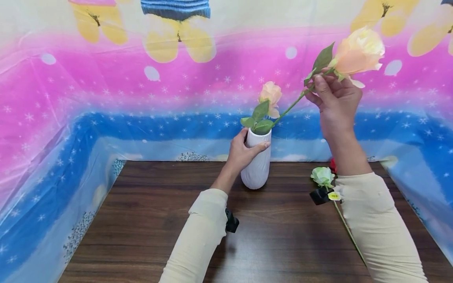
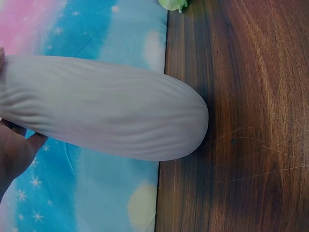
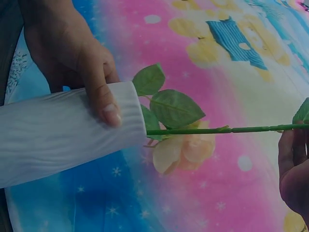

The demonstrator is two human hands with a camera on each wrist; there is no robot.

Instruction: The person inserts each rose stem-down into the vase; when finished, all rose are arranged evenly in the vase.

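One peach rose (image 1: pixel 359 53) pinched in right grip (image 1: pixel 337 96); stem (image 1: pixel 293 104) slants down-left from it into upright white vase (image 1: pixel 255 169), clasped by nearer left grip (image 1: pixel 242 152).

Open passage: tabletop (image 1: pixel 141 204) left of the left forearm (image 1: pixel 196 236); gap between white vase (image 1: pixel 255 167) and pale green rose (image 1: pixel 322 177). Obstacles: left hand (image 1: pixel 242 152) around the vase's upper part; leaves (image 1: pixel 261 111) and small peach rose (image 1: pixel 270 95) crowding its mouth (image 1: pixel 254 134); slanting stem (image 1: pixel 292 105), mouth to right hand (image 1: pixel 336 100), crossing above that gap.
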